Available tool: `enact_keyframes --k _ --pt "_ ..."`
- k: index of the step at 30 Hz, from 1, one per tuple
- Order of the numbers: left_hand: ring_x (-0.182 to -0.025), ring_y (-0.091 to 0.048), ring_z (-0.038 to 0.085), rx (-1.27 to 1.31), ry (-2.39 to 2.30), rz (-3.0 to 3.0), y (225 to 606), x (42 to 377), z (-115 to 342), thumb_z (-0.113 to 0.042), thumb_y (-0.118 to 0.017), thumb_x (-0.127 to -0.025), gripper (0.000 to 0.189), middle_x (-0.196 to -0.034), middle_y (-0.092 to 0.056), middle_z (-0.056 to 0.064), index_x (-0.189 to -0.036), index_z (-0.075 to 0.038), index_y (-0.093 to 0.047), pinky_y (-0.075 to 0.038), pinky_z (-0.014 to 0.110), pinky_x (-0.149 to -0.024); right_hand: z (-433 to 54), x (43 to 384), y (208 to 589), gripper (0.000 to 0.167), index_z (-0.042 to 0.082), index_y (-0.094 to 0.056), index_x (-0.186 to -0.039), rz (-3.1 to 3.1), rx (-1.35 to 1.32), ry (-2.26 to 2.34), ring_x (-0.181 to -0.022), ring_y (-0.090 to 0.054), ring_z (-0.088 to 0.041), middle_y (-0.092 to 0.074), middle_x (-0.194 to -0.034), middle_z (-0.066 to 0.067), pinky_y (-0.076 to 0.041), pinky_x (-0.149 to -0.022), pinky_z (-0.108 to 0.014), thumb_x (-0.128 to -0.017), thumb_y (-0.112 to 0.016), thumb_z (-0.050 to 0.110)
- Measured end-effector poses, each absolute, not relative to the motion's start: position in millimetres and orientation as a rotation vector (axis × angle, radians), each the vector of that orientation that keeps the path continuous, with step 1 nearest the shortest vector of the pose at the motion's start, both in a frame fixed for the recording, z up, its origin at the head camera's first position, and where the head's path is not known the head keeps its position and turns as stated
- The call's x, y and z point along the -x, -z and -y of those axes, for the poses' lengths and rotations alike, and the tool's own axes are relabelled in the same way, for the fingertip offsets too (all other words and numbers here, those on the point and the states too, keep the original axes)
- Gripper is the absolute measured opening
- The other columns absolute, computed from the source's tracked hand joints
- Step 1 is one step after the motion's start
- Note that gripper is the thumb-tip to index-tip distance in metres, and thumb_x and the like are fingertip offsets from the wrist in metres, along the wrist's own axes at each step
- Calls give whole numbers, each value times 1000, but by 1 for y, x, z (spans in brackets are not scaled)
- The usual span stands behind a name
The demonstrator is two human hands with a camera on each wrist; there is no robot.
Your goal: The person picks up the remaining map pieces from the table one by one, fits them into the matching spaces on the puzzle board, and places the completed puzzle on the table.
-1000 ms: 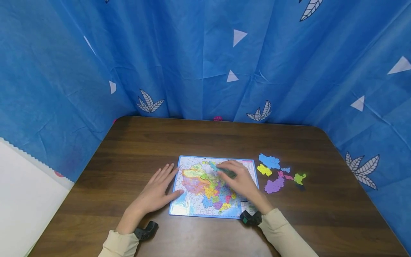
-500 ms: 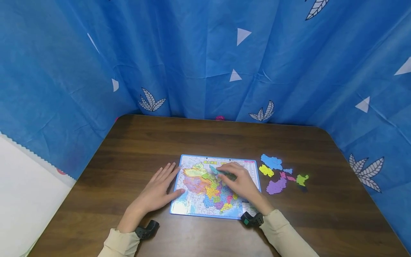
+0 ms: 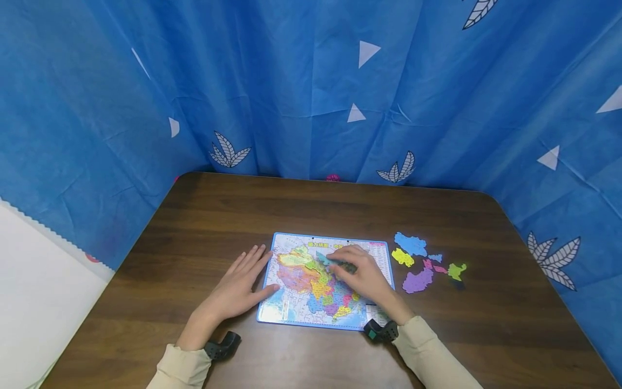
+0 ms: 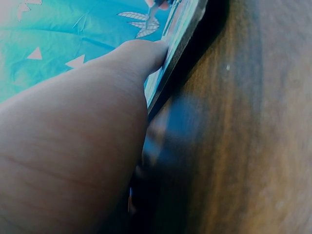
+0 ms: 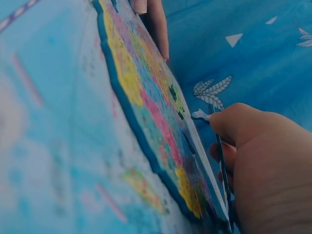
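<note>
A map puzzle board (image 3: 277,313) with coloured, fitted pieces lies on the table in the head view. My left hand (image 3: 238,289) rests with spread, straight fingers on its left edge, the thumb reaching onto the map. Above the upper middle of the map, my right hand (image 3: 359,273) pinches a teal puzzle piece (image 3: 323,258) between thumb and fingers. In the right wrist view this puzzle piece (image 5: 200,115) stands edge-on, tilted close to the board; whether it touches is unclear. The left wrist view shows the left thumb (image 4: 141,56) on the board's rim.
Right of the board lie several loose puzzle pieces: blue (image 3: 410,244), yellow (image 3: 402,257), purple (image 3: 418,281), green (image 3: 455,271), with small pink and blue ones between. A blue curtain (image 3: 291,97) hangs behind the wooden table (image 3: 233,210).
The teal puzzle piece has shifted slightly down from the board's printed title toward the map, held in the right hand. The left hand stays put. The head view has shifted slightly.
</note>
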State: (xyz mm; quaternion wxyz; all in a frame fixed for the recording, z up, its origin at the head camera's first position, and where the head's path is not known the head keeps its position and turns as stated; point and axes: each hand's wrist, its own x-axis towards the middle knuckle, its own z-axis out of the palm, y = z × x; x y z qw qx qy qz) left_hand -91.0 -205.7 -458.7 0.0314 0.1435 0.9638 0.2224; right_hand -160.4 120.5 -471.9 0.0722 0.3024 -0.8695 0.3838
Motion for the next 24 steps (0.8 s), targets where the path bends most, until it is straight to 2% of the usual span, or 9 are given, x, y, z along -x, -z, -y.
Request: enact_keyframes --k 24 --pt "-158 -19 34 -444 -695 -2967 457 91 205 -61 -60 -95 85 -168 -28 14 -160 -11 -37 -15 55 -127 -120 160 470 24 23 -80 -115 2679 -964 -1099 -112 -63 -13 -73 -114 10 -54 -96 -45 -91 -80 28"
